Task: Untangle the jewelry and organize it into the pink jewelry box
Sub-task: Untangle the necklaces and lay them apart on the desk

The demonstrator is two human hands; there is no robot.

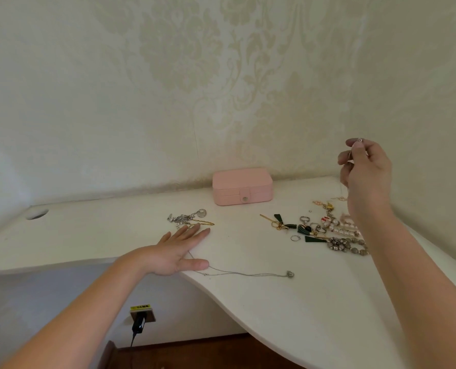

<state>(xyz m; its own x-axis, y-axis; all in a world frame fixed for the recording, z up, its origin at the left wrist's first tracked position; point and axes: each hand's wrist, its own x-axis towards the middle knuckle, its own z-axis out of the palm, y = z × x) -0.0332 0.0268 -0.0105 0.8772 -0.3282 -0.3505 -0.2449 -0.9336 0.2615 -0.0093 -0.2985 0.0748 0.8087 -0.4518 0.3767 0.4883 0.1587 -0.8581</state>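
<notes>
Two hands: your left hand (179, 253) lies flat, fingers straight, likely anchoring the silver necklace (248, 274). Your right hand (365, 169) pinches a fine chain (359, 140) above the pile (328, 230), probably to free it.

The wall (221, 75) behind the surface (274, 315) is papered in cream with a pale damask pattern of leaves and scrolls, and soft, even light lies over it. The surface is white and set against that wall, its front edge cut in a long sweeping curve. Near its back left corner a round cable hole (37, 213) opens through it. Below the surface, on a plain pale wall, sits a socket (143, 312) with a yellow label and a black plug (139, 324) in it, the cable hanging down. Lower still, dark brown wood (195, 350) shows.
</notes>
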